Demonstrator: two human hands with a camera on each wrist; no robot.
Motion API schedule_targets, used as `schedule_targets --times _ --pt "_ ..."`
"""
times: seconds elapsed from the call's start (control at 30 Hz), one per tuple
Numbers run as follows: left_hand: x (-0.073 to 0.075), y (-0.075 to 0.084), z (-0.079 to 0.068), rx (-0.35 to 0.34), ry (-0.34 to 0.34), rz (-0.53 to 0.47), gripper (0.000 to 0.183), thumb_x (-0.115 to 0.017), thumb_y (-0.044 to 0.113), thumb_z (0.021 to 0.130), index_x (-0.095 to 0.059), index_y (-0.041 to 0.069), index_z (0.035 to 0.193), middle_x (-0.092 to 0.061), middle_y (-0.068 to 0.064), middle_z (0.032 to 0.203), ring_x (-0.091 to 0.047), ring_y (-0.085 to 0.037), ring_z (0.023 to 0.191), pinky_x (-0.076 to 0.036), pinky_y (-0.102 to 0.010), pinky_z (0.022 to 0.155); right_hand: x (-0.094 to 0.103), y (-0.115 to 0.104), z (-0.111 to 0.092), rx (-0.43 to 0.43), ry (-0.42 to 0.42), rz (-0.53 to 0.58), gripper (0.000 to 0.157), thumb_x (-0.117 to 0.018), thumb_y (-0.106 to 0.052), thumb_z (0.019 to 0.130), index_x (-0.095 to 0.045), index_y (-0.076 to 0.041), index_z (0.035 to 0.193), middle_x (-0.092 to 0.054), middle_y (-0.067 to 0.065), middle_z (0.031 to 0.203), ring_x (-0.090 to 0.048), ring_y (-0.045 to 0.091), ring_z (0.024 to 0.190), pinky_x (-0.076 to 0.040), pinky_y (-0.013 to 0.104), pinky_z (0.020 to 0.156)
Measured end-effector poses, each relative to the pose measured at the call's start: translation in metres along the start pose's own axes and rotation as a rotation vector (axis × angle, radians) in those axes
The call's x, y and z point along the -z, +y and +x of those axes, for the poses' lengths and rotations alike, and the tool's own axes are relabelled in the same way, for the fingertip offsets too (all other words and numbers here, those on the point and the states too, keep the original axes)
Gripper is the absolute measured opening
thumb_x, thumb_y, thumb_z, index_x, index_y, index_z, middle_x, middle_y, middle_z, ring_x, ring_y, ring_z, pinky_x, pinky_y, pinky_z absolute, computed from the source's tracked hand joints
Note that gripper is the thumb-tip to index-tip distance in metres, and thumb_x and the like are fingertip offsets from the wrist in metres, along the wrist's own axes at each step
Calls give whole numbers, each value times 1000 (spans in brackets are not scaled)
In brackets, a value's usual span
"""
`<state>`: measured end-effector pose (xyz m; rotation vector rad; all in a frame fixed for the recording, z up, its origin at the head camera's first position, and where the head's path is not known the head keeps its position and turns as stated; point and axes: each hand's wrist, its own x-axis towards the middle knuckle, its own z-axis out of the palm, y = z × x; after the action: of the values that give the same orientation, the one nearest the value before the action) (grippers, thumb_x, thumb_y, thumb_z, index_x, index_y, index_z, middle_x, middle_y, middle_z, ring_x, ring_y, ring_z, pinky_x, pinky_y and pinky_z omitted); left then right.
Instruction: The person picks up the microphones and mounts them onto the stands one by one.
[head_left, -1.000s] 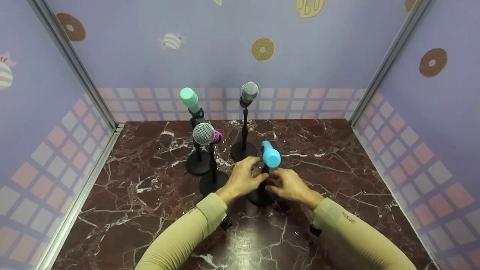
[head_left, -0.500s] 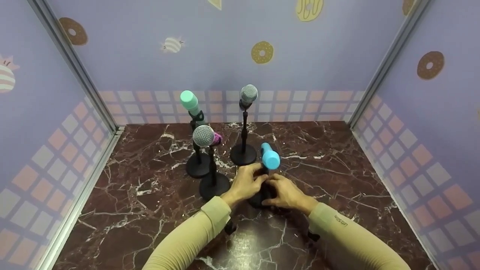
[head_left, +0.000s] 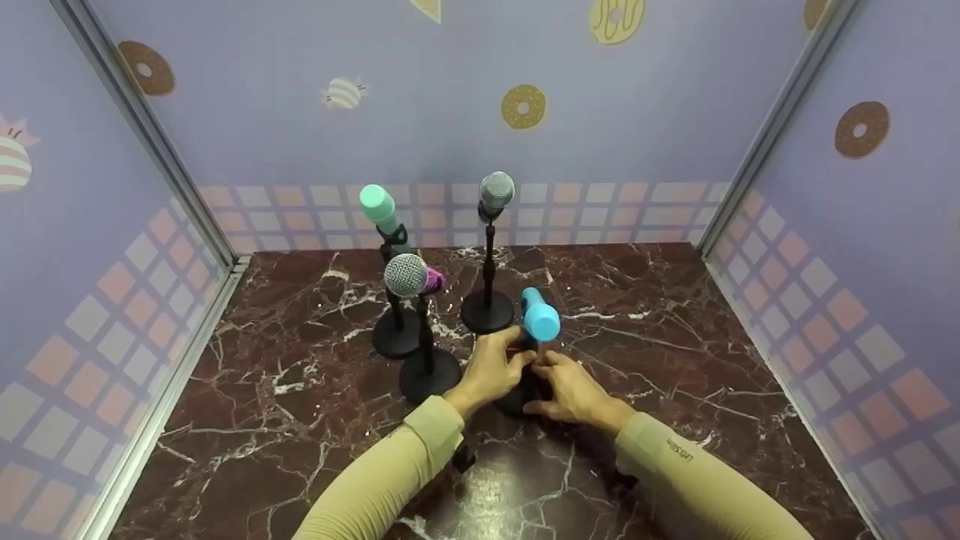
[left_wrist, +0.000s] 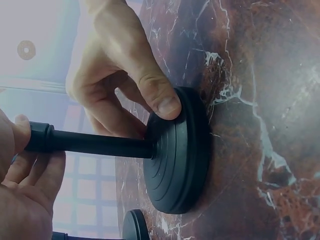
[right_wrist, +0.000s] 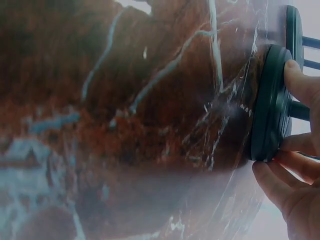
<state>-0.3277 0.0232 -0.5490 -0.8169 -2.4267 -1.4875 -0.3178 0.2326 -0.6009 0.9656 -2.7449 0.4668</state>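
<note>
A blue microphone [head_left: 541,322] sits tilted in the clip of a black desk stand, its head facing me. My left hand [head_left: 489,369] pinches the collar of the stand's pole [left_wrist: 100,144] between thumb and fingers, below the microphone. Lower down, my right hand [head_left: 574,390] grips the round black base [left_wrist: 172,157] by its edge. Its thumb presses the base's upper face, and the fingers reach the rim on the far side, as the right wrist view shows. In the head view, the hands hide much of the pole and base.
Left of my hands stands a silver-headed microphone [head_left: 407,275] with a purple body. Behind it is a mint-green microphone [head_left: 379,206], and another silver-headed microphone [head_left: 496,191] stands at the back middle, all on black stands. Patterned walls [head_left: 600,135] enclose the marbled table [head_left: 285,442].
My right hand has moved down from beside the pole to the base and taken hold of its edge. My left hand has closed in on the pole. The other microphones stay put.
</note>
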Motion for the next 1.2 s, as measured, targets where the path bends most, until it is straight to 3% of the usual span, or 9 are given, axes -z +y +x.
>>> schedule_targets --times 0.2,0.43,0.57,0.87,0.97,1.2 --pt "-1 -2 3 8 -2 -1 10 -82 4 96 -76 2 104 -86 -14 105 -85 -29 105 -70 -42 96 -2 0 -1 -6 8 -9 66 -96 -45 84 -80 1 128 -74 18 127 -75 37 117 -64 51 104" --pt "-1 -3 5 20 -2 -19 21 -88 9 95 -71 -1 102 -84 -15 101 -85 -30 104 -70 -41 95 1 -3 0 -21 -2 0 67 -96 -47 84 -80 -2 131 -73 16 127 -74 36 118 -63 50 107" --pt "-2 -4 6 -13 -3 6 26 -89 12 95 -68 -2 103 -79 -16 102 -82 -30 101 -71 -38 90 1 -3 -1 -34 -8 4 69 -96 -45 84 -78 -6 138 -73 16 131 -73 37 121 -62 50 109" --pt "1 -7 10 -55 -34 42 31 -89 17 96 -67 -1 107 -75 -17 106 -80 -30 103 -70 -33 88 0 -4 -4 19 40 -143 62 -93 -50 89 -80 -4 128 -74 15 120 -74 34 110 -65 48 98" --pt "4 -7 10 -71 -38 27 26 -89 13 96 -69 -1 107 -77 -18 106 -81 -32 102 -70 -34 89 -1 -4 -5 23 44 -162 59 -92 -52 89 -81 -7 124 -73 14 119 -74 33 108 -66 47 96" --pt "6 -3 7 -80 -55 -20 17 -80 -4 94 -77 -5 111 -83 -21 109 -84 -36 107 -70 -42 97 -1 -5 -6 60 26 -121 57 -90 -48 92 -77 -2 124 -76 17 134 -74 35 121 -65 47 104"
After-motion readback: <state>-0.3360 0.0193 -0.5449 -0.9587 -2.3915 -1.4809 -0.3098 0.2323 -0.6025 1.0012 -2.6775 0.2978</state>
